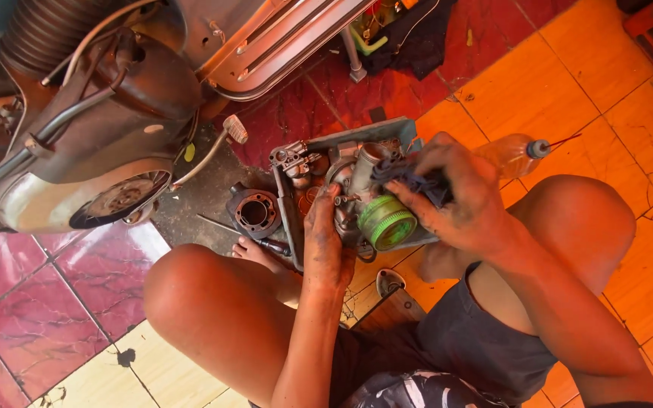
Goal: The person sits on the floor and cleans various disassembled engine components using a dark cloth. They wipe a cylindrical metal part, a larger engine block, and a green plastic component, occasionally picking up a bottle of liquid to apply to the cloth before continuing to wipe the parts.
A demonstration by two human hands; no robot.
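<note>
While you squat on the tiled floor [621,98], both hands work over a carburetor [357,193] held above a grey tray [357,134] between your knees. Your left hand [325,242] grips the carburetor from below, thumb up against its metal body, fingers wrapped underneath. Your right hand [459,200] is closed on a dark rag [410,180], pressing it onto the top of the carburetor. Both hands are smeared with grease.

Carburetor: metal body, tilted, with a green round filter [387,223] on the end facing you. Filter sits just below the rag and touches your right fingers.

Tray: lies flat on the floor, its far rim showing behind the carburetor; small metal parts [296,162] at its left corner.

Beside the tray, left: a dark cylinder block [255,213] on the floor, bore facing up. A screwdriver [255,236] lies just by it, near your bare foot [255,253].

Right of your hand: a clear plastic bottle [512,153] with a nozzle cap, lying on the orange tiles.

Upper left: scooter engine [92,143] with its cover and a kick-start lever [221,147] reaching toward the tray.
</note>
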